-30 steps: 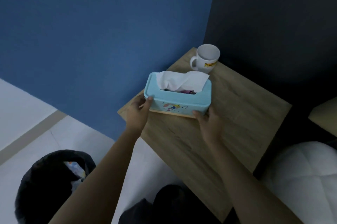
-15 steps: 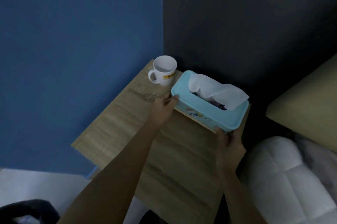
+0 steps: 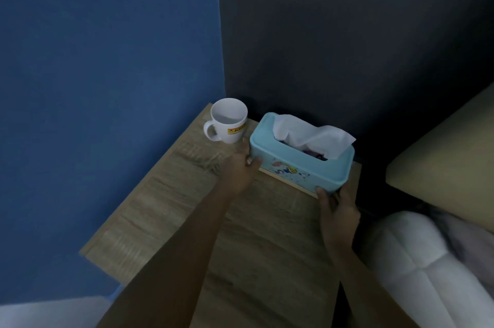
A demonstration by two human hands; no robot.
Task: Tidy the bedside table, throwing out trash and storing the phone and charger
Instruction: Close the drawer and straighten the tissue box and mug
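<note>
Right now we have both hands on the tissue box (image 3: 302, 164) at centre frame: our left hand (image 3: 239, 170) presses its short left end, thumb on the front face, and our right hand (image 3: 338, 211) cups the lower right corner, fingers curled under the rim. A white tissue (image 3: 307, 132) sticks up from the slot. The box sits on the table (image 3: 267, 247) at its far right corner, close against the dark wall (image 3: 347, 34), its right end reaching the table's right edge. Just left of the box stands a white mug (image 3: 228, 120), nearly touching our left fingers; its yellow label starts "JO", the rest unreadable. A cartoon print marks the box front. Lower down, the tabletop lies bare and open. White bedding (image 3: 427, 269) fills the lower right.
</note>
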